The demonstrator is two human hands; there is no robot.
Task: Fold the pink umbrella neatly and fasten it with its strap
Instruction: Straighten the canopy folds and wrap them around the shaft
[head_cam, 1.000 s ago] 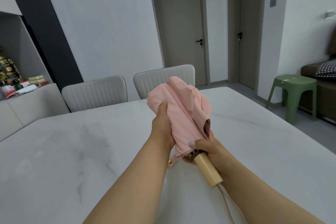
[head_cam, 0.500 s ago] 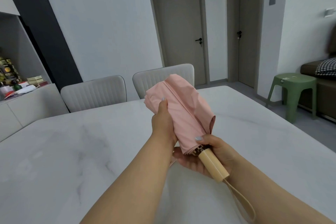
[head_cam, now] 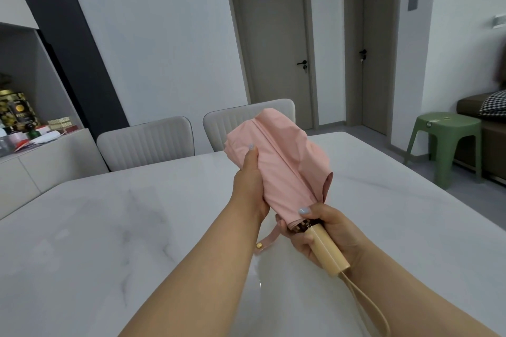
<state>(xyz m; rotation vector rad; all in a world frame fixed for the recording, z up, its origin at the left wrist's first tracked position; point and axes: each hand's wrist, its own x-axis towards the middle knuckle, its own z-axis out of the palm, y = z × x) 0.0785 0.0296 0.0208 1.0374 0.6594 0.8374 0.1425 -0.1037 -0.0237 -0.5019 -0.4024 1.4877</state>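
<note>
The pink umbrella [head_cam: 279,167] is closed up but not tidy yet. Its cloth is bunched and puffy at the far end, with one long straight fold line running down the middle. A bit of darker inside cloth peeks out on the right edge. It has a light wooden handle [head_cam: 327,249] with a thin pale cord loop [head_cam: 367,306] hanging from the end. The pink strap [head_cam: 269,239] hangs loose below the cloth, and a small gold snap shows on its tip. It is not fastened.

The umbrella is held up in the air above the white table [head_cam: 109,227], tilted, with the handle end near the person and the puffy end pointing away toward the two chairs [head_cam: 147,142].

The left hand [head_cam: 250,186] wraps around the left side of the cloth, with its thumb lying flat on the pink. The right hand [head_cam: 320,230] grips where the cloth meets the handle, fingers curled under and thumb pressed on top.

Far left of the table, an open shelf [head_cam: 16,128] holds a dark and gold tin, small boxes and some papers. To the right of the table stands a green stool [head_cam: 449,139].

Compared with half a second ago, the strap now dangles in plain sight. Both hands keep the same grip.
</note>
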